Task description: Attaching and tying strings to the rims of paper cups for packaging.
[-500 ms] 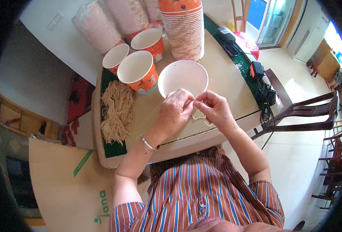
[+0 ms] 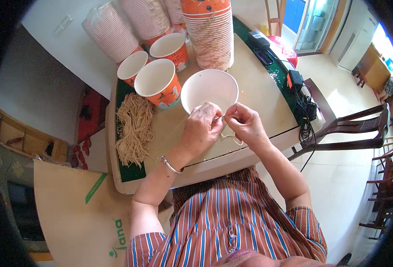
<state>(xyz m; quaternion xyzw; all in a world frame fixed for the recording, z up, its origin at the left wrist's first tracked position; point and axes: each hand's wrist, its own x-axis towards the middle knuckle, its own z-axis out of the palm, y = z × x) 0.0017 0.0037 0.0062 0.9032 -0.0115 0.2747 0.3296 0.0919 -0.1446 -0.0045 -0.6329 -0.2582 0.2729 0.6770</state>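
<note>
Cord bundle [image 2: 133, 129]: pale tan strands, loosely heaped on the table's left side, on a dark green mat [image 2: 132, 171].

Sleeved stack [image 2: 112, 32]: ribbed paper cups in clear wrap, lying slanted at the far left corner.

Three orange cups [image 2: 161, 82]: paper, round, white inside, upright and empty, clustered beside the bundle.

White bowl [image 2: 209, 89]: paper, round, empty, a small hole near its rim; stands mid-table, just beyond the hands.

Tall stack [image 2: 209, 33]: nested orange-and-white cups, upright behind the bowl.

Left hand [image 2: 201, 129]: fingers pressed together, pinching a thin cord [image 2: 231, 137] at the bowl's near rim; bangle on the wrist.

Right hand [image 2: 245, 124]: fingertips pinched on the same cord, which loops down onto the table.

Table [image 2: 263, 93]: smooth beige top, rounded corners.

Black adapters and cables [image 2: 301, 100]: along the right edge.

Dark wooden chair [image 2: 352, 131]: right, on a glossy pale floor.
</note>
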